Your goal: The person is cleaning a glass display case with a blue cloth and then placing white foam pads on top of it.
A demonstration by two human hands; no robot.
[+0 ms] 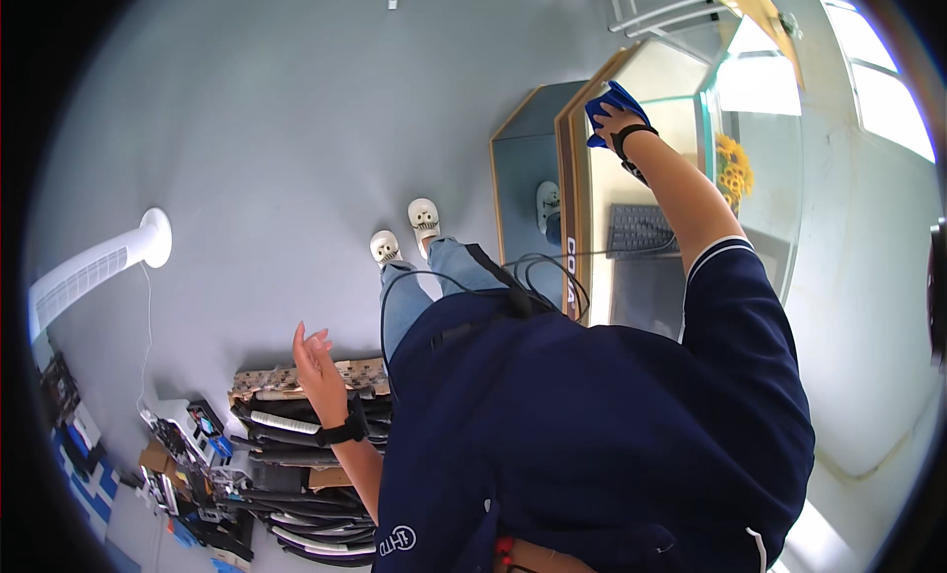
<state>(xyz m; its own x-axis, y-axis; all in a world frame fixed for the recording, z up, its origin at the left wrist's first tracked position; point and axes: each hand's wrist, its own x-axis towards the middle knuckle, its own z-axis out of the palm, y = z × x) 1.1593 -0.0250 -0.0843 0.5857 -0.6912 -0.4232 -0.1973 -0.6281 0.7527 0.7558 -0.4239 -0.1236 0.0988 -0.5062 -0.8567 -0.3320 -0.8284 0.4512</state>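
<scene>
My right hand (616, 124) reaches out to the far right and holds a folded blue cloth (623, 93) against the pale top of a counter (604, 193) with a wood-coloured edge. A dark band circles that wrist. Closer to me on the same counter lies a black keyboard (636, 228). Beside the counter top rises a glass panel (708, 129), with yellow sunflowers (733, 169) behind it. My left hand (318, 371) hangs empty at the lower left, fingers loosely apart, with a black band on its wrist.
A white tower fan (99, 267) stands on the grey floor at left, trailing a thin cord. Black and white tubes (306, 474) are piled below my left hand. Black cables (552, 267) loop between my waist and the counter. White metal legs (656, 21) stand beyond it.
</scene>
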